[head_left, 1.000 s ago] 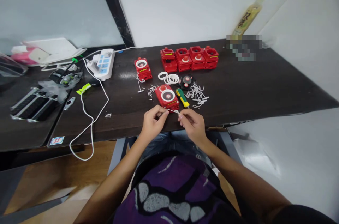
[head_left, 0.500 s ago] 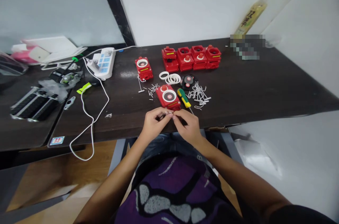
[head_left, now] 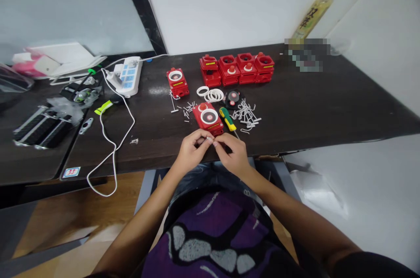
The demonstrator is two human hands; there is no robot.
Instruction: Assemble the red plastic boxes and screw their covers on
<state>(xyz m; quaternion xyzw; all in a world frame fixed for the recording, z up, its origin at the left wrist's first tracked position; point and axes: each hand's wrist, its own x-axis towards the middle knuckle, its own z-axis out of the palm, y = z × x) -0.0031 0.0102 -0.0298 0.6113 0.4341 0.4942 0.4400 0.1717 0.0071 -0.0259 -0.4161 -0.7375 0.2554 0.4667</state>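
Note:
My left hand [head_left: 193, 149] and my right hand [head_left: 232, 151] meet at the table's front edge, fingertips pinched together. Between them is a small pale piece, too small to name. Just beyond the fingers lies a red box [head_left: 201, 117] with a white ring on its face and a red knob. A screwdriver [head_left: 227, 119] with a green and yellow handle rests right of this box, its shaft pointing towards my right hand. Small screws [head_left: 188, 110] are scattered to the box's left. On the right is a heap of small metal T-shaped hooks [head_left: 247, 115].
Several red housings [head_left: 238, 75] stand in a row at the back. Another red box [head_left: 177, 87] with a ring stands left of them. White rings [head_left: 215, 95] and black round parts [head_left: 233, 97] lie between. A power strip [head_left: 131, 77] and its white cable [head_left: 102, 127] occupy the left.
The view has shifted slightly. Both hands stay pinched together at the table's front edge, with only slight finger movement; the objects on the table keep their places.

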